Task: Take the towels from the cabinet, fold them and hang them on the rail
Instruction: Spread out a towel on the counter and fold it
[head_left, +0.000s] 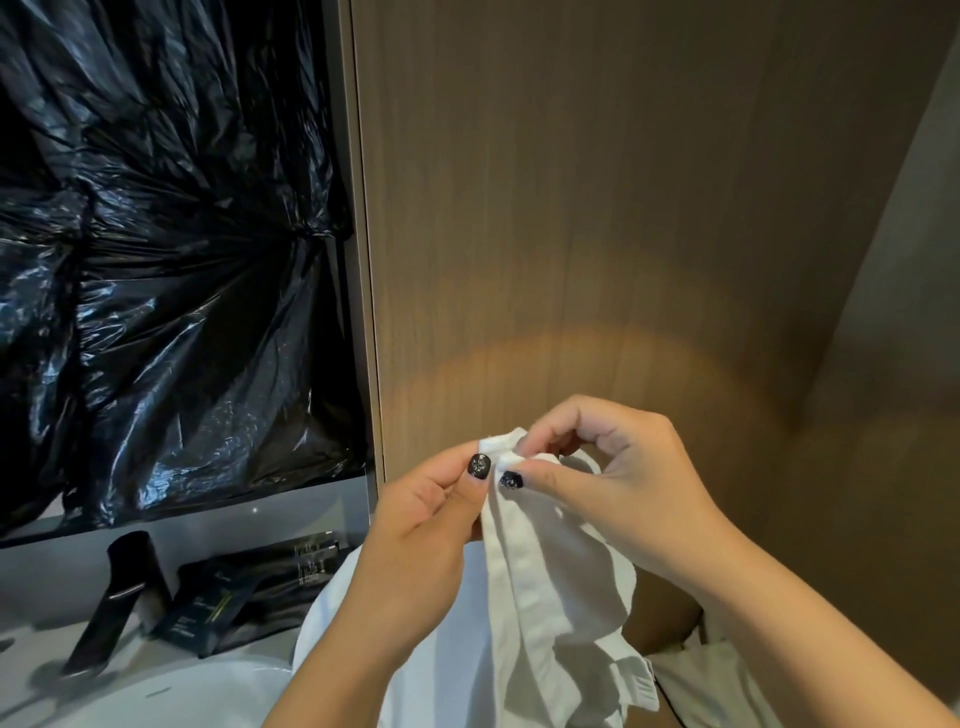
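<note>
Wood-panel wall ahead, white worktop (31, 647) below; towel (545, 582) out of cabinet, held mid-air at chest height, left hand (415, 525) and right hand (613, 467) fingers pinching adjacent top corners — folding just starting, rail not visible, hanging still pending.

White cloth towel (545, 597): lower end cut off at 6 o'clock edge. Dark flat sachets (244, 587) at 8 o'clock: print too small to read. Mirror behind crinkled black plastic sheet (156, 234) hidden.
</note>
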